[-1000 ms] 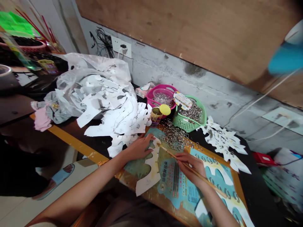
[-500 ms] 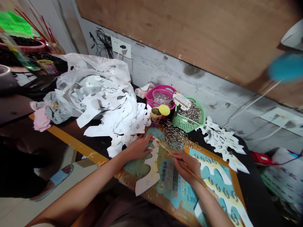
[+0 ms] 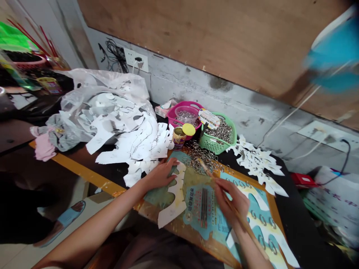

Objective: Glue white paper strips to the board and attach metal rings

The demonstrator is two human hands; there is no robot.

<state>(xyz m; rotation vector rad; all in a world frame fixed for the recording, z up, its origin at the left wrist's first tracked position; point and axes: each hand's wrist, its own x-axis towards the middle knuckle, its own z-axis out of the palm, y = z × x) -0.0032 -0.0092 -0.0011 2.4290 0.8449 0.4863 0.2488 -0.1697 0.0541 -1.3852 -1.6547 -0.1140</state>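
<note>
My right hand is closed round a long wooden brush, its tip over the edge of a heap of metal rings. Flat on the board, the fingers of my left hand are spread at the upper end of a white scalloped paper strip with yellowish smears. To the right lie other paper strips with metal rings set along them. Behind the ring heap stands a small open tin, a yellow lid beside it.
A pink basket and a green basket of rings stand by the wall. Cut white paper is piled at left by a plastic bag; more cut pieces lie at right. A blue fan blurs at upper right.
My right hand has lifted the brush off the paper strip and moved it right, towards the rings. My left hand stays on the strip. The whole view has shifted slightly.
</note>
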